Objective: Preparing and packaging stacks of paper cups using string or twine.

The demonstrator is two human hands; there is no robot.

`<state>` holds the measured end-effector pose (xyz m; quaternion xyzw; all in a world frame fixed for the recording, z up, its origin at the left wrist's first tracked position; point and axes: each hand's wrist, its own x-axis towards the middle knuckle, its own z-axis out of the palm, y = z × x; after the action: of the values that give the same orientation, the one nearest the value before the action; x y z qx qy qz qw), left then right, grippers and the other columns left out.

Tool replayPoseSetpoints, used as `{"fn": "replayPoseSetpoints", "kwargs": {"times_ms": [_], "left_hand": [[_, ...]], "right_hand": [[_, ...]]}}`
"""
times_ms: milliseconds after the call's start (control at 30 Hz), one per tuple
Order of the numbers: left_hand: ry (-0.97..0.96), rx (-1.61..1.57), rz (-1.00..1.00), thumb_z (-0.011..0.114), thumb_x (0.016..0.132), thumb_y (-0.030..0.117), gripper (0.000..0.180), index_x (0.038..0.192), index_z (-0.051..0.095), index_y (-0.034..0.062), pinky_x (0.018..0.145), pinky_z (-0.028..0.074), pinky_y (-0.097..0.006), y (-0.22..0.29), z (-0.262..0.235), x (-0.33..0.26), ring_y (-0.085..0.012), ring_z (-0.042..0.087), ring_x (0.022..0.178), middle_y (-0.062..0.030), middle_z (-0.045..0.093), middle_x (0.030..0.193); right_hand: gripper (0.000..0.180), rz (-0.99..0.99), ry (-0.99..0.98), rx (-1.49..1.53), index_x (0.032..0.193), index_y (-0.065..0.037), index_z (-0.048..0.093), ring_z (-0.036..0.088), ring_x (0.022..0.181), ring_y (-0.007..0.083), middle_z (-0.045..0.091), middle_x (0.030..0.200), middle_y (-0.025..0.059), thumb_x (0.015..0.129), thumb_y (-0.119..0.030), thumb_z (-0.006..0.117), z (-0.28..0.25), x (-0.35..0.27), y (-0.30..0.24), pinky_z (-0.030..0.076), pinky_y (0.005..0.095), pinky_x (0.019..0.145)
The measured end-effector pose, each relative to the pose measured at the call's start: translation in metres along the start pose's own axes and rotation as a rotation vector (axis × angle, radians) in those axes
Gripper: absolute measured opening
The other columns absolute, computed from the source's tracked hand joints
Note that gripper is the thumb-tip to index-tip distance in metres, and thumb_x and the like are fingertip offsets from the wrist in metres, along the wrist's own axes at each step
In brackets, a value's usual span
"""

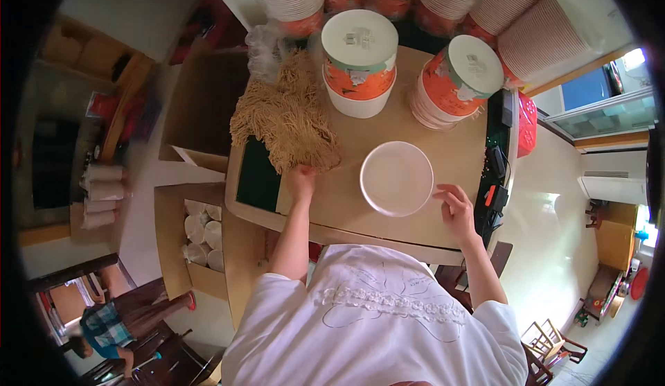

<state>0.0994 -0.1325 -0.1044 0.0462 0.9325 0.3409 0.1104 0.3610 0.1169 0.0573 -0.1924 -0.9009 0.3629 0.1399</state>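
Hands at strands and tub, near side of the tabletop.
Left hand at tan strands toward the left edge, grip hidden; right hand half-curled, seemingly empty, beside the central white tub. Best you ease strands gently.

Item one: loose bundle of tan, stringy strands, dry-looking and tangled, lying in a broad heap on the left side, spreading onto a flat brown cardboard sheet and narrowing toward its near right end.

Item two: round white open tub with a smooth rim, standing upright on the sheet, mouth facing up, pale interior showing; sitting right of the bundle and slightly nearer, apart from it.
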Motion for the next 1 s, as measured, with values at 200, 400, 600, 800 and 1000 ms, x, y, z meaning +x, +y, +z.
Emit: {"fn": "replayPoseSetpoints", "kwargs": {"times_ms": [200,400,600,800,1000], "left_hand": [[-0.028,0.035,0.003,0.064,0.071,0.017,0.016,0.074,0.064,0.0020,0.063,0.047,-0.034,-0.016,-0.014,-0.019,-0.0260,0.062,0.069,-0.0144,0.063,0.071],[-0.179,0.013,-0.086,0.059,0.073,0.013,0.011,0.073,0.065,0.0050,0.062,0.048,-0.037,-0.047,-0.035,-0.076,-0.0283,0.062,0.068,-0.0141,0.063,0.071],[-0.795,0.166,0.339,0.053,0.070,0.022,0.020,0.079,0.062,0.0065,0.067,0.047,-0.043,0.006,-0.029,-0.175,-0.0331,0.060,0.074,-0.0169,0.062,0.080],[-0.722,-0.186,0.602,0.057,0.072,0.017,0.014,0.079,0.059,0.0054,0.067,0.046,-0.043,0.087,-0.072,-0.188,-0.0338,0.059,0.074,-0.0170,0.061,0.078],[-0.671,-0.272,0.306,0.060,0.076,0.011,0.012,0.081,0.059,0.0007,0.061,0.047,-0.033,0.111,-0.120,-0.169,-0.0251,0.061,0.069,-0.0128,0.062,0.074]], "right_hand": [[0.027,0.019,-0.099,0.086,0.084,-0.005,0.061,0.058,0.081,0.0278,0.059,0.092,0.0116,0.067,0.011,0.049,-0.005,-0.031,-0.018,0.048,0.0324,0.063],[0.024,0.001,-0.252,0.197,0.084,-0.005,0.061,0.059,0.079,0.0263,0.060,0.089,0.0100,0.069,0.009,0.049,0.019,-0.054,-0.034,0.050,0.0321,0.063],[0.026,-0.194,-0.393,0.339,0.097,-0.002,0.057,0.056,0.094,0.0287,0.056,0.105,0.0133,0.074,0.006,0.051,0.053,-0.031,-0.079,0.048,0.0345,0.077],[0.036,-0.016,-0.688,0.505,0.123,-0.003,0.041,0.058,0.092,0.0251,0.058,0.102,0.0152,0.087,-0.011,0.047,0.067,-0.017,-0.102,0.046,0.0329,0.079],[0.030,0.171,-0.678,0.344,0.113,-0.003,0.047,0.062,0.074,0.0222,0.062,0.083,0.0128,0.085,-0.011,0.053,0.042,-0.023,-0.104,0.048,0.0304,0.066]]}}
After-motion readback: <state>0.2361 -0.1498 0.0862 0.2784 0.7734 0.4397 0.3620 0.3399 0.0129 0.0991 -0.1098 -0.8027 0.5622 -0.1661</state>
